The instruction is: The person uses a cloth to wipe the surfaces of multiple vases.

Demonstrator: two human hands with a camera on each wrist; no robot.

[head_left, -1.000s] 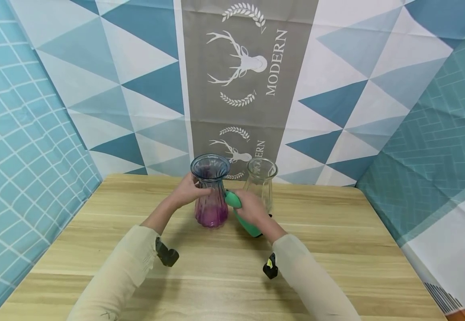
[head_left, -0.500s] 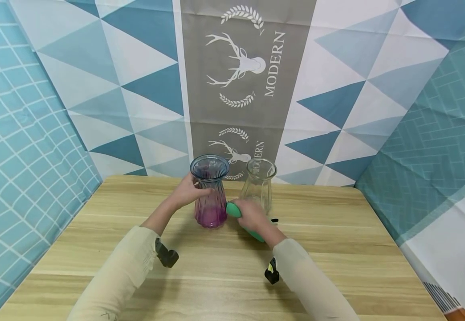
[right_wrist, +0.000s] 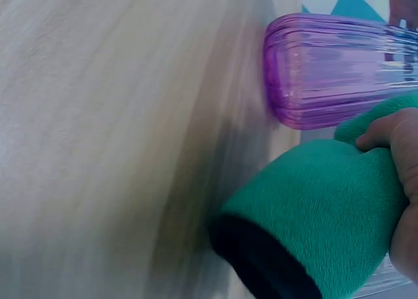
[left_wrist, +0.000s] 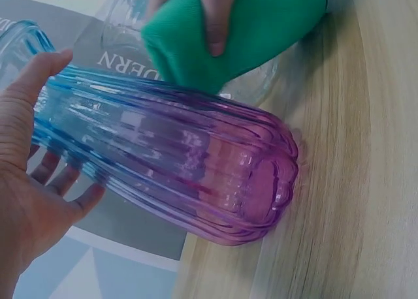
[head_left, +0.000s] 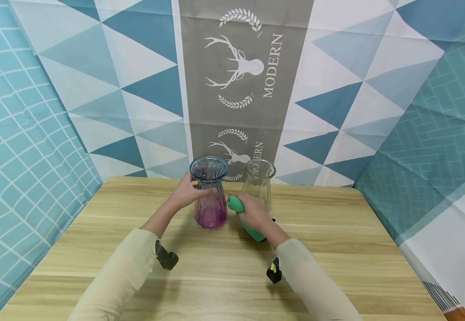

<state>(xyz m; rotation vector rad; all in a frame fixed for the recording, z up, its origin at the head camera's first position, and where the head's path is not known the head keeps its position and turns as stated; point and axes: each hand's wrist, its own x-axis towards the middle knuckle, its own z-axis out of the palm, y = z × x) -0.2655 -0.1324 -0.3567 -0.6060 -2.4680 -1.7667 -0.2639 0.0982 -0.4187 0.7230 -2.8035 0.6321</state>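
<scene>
Along the left side hangs a blue tile-print sheet (head_left: 20, 129), and beside it the far wall is covered in blue, grey and white triangles. A pale sleeve (head_left: 116, 272) reaches in from the near left, a small black device (head_left: 166, 256) at its cuff. The person's left hand (head_left: 186, 194) is wrapped round the upper part of a ribbed glass vase (head_left: 211, 216), thumb on one side and fingers on the other. That vase is upright at the far middle of the wooden table (head_left: 216, 281), blue at its flared rim and fading to purple at the base. Behind it is a grey panel (head_left: 240, 109) with white deer heads and the word MODERN. Just right of the vase, the right hand (head_left: 252, 213) is clamped on a bunched green cloth (head_left: 235, 203) with a black edge; I can't tell whether the cloth touches the purple glass. Beyond that hand, farther back and partly hidden by it, stands a clear glass vase (head_left: 261, 187), upright.
</scene>
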